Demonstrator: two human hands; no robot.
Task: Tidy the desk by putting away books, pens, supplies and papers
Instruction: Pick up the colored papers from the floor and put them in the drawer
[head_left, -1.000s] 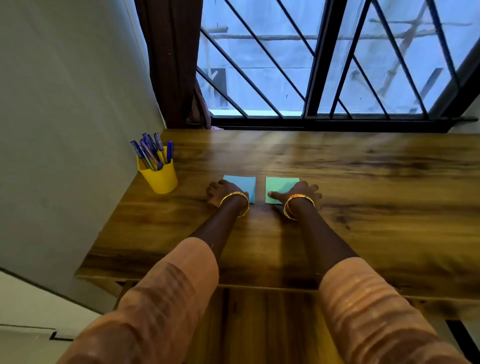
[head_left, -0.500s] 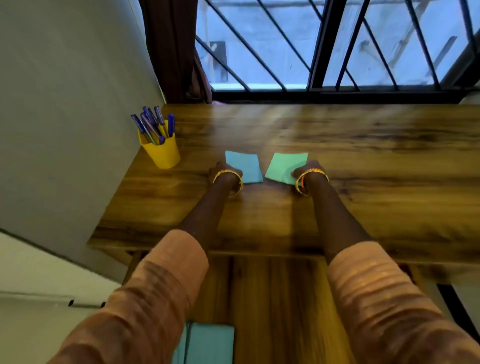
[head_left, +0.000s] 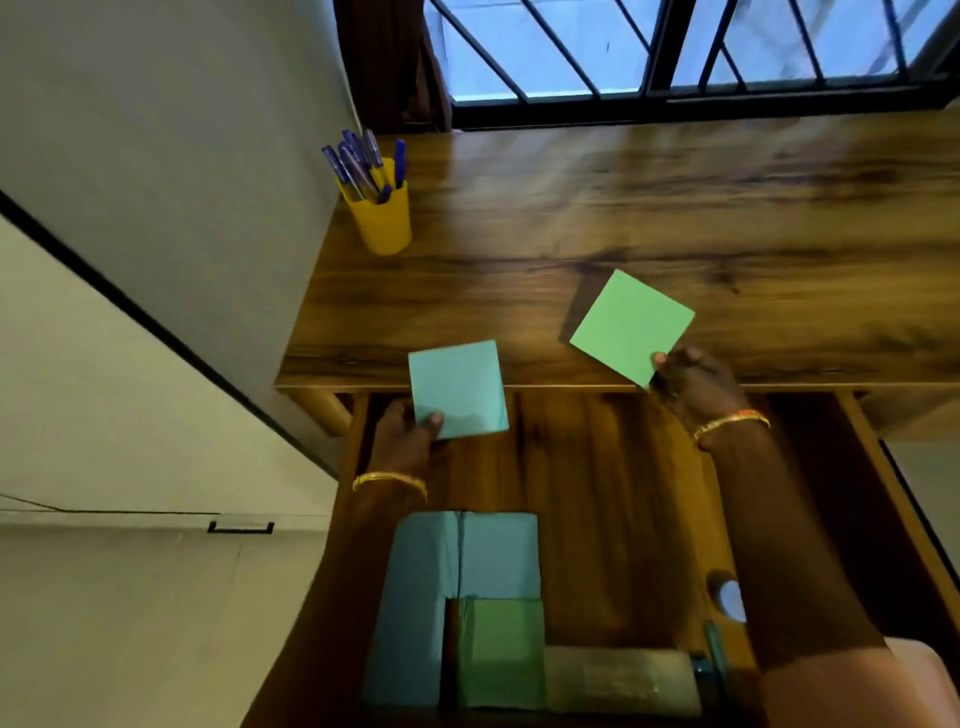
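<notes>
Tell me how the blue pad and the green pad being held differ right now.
The blue pad sits nearly square to the view over the open drawer's back edge; the green pad is turned diamond-wise over the desk. The left hand holds blue, the right hand green. Both are square, each pinched at a near corner.

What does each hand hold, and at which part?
Left hand pinches the blue note pad at its near-left corner; right hand pinches the green note pad at its near corner.
</notes>
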